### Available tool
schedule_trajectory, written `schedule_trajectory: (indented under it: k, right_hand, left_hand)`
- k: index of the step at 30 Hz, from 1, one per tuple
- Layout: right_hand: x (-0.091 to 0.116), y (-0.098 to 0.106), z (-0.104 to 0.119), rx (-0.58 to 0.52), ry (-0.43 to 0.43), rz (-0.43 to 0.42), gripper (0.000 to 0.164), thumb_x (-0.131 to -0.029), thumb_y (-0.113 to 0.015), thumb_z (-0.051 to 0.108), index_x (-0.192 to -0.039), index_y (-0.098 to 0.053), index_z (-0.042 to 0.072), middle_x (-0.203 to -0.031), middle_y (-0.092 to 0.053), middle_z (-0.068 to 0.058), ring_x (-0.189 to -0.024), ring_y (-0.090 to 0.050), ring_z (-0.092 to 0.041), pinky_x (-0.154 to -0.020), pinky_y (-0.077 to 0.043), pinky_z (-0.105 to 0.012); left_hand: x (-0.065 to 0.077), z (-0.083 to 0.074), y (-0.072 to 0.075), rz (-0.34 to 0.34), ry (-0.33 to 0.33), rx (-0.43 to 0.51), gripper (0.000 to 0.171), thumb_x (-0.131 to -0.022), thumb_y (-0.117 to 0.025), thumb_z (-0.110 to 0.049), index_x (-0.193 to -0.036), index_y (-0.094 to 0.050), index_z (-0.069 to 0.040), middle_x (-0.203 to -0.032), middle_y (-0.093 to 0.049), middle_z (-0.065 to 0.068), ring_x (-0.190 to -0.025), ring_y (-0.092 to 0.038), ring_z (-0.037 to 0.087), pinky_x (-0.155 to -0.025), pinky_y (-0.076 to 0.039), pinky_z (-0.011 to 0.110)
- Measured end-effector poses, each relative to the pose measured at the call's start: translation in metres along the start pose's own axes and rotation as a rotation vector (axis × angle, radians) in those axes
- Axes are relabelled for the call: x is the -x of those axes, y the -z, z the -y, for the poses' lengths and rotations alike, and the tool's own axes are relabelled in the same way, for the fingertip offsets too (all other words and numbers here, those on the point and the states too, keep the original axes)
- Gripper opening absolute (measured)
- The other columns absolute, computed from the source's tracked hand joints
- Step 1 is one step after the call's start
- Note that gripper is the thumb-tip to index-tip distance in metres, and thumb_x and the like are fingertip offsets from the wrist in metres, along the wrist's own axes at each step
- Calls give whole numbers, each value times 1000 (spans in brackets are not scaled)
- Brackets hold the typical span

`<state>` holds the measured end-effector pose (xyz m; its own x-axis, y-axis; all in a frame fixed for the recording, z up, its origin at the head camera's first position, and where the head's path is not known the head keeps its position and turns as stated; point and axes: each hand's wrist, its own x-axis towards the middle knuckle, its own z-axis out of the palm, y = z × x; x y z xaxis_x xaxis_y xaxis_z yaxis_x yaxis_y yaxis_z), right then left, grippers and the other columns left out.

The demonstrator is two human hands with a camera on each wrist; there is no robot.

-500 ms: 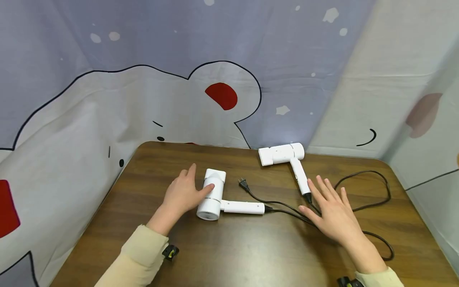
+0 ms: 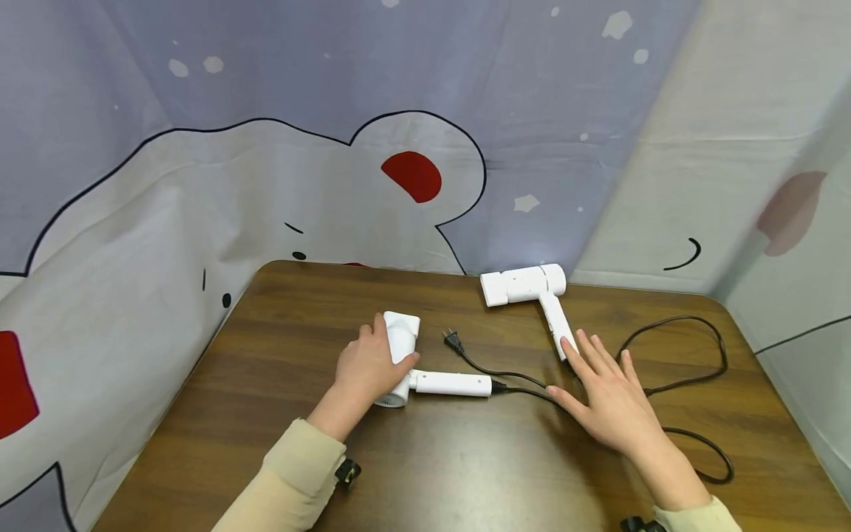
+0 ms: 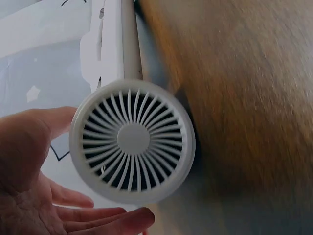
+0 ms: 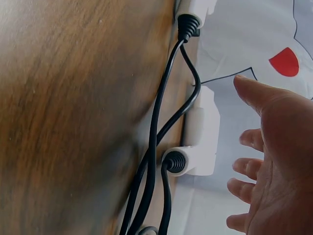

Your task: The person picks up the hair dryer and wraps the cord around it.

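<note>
My left hand (image 2: 368,369) is over the barrel of the nearer white hair dryer (image 2: 403,334), thumb to one side and fingers to the other, not closed tightly. In the left wrist view the dryer's round slatted air intake (image 3: 133,139) faces the camera, with the fingertips (image 3: 139,220) just by its rim. The dryer lies on the table, its handle (image 2: 452,384) pointing right. My right hand (image 2: 614,414), fingers spread, hovers over black cords by the handle end of the farther white hair dryer (image 2: 525,286). The right palm holds nothing.
A two-pin plug (image 2: 453,340) lies between the two dryers. A black cord (image 2: 721,355) loops across the right side of the wooden table (image 2: 432,473). Behind the table hangs a printed cloth (image 2: 299,185), close to its back edge.
My left hand has moved right, farther over the nearer dryer's barrel. My right hand has shifted slightly left, near the farther dryer's handle. Both dryers lie as before.
</note>
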<state>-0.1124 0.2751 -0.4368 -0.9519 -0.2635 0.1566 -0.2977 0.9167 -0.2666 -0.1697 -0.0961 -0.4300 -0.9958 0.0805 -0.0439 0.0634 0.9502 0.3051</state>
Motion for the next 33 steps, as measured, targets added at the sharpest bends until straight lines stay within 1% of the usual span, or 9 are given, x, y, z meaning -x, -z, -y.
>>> schedule_trajectory:
  k: [4, 9, 15, 22, 25, 28, 31, 33]
  right_hand:
    - [-1, -2, 5, 1, 0, 8, 81, -101, -69, 53, -164, -42, 8, -171, -30, -25, -157, -29, -48, -123, -10, -75]
    - [-1, -4, 9, 9, -2, 30, 81, -101, -70, 52, -163, -43, 8, -171, -31, -24, -157, -29, -47, -122, -13, -76]
    - [-2, -7, 11, 17, 11, 38, 79, -101, -69, 52, -163, -44, 10, -170, -32, -23, -157, -29, -46, -122, -13, -76]
    - [-4, -9, 15, 25, 36, 25, 78, -101, -69, 52, -163, -45, 10, -170, -34, -23, -156, -31, -46, -123, -13, -75]
    - [-6, -11, 17, 22, 48, 27, 79, -101, -69, 53, -163, -44, 11, -171, -33, -22, -156, -32, -46, -123, -11, -74]
    - [-9, -11, 23, 10, 60, 33, 79, -101, -69, 52, -164, -44, 11, -171, -33, -21, -156, -33, -46, -123, -12, -73]
    - [-12, -10, 29, -5, 82, 32, 78, -101, -70, 51, -163, -45, 11, -171, -34, -20, -156, -33, -45, -124, -13, -73]
    - [-15, -9, 35, -25, 97, 36, 78, -100, -71, 49, -163, -45, 11, -171, -34, -20, -157, -32, -44, -124, -14, -73]
  left_hand:
    - [-1, -4, -5, 0, 14, -11, 99, -96, -74, -54, -157, -33, 13, -141, -55, 36, -103, -72, 46, -86, -60, 54]
    - [-3, -9, -11, 0, 35, -15, 93, -95, -77, -50, -150, -40, 15, -141, -55, 36, -98, -72, 44, -81, -62, 52]
    - [-4, -14, -14, -20, 55, -8, 85, -93, -80, -46, -142, -46, 15, -131, -60, 33, -91, -73, 43, -74, -62, 50]
    - [-5, -14, -16, -61, 70, 1, 82, -90, -84, -47, -137, -51, 13, -121, -64, 29, -88, -73, 43, -73, -62, 51]
    - [-5, -12, -17, -84, 63, 1, 81, -89, -85, -46, -135, -53, 12, -117, -65, 28, -88, -73, 44, -73, -61, 53]
    - [-6, -9, -17, -114, 51, 7, 81, -88, -86, -45, -135, -53, 11, -117, -65, 28, -89, -73, 46, -73, -61, 54]
    - [-6, -6, -16, -167, 34, 19, 79, -85, -88, -44, -133, -55, 10, -114, -66, 26, -87, -72, 46, -72, -61, 54]
    - [-6, -5, -15, -220, 17, 28, 76, -84, -89, -42, -130, -56, 9, -109, -66, 25, -84, -72, 45, -70, -60, 54]
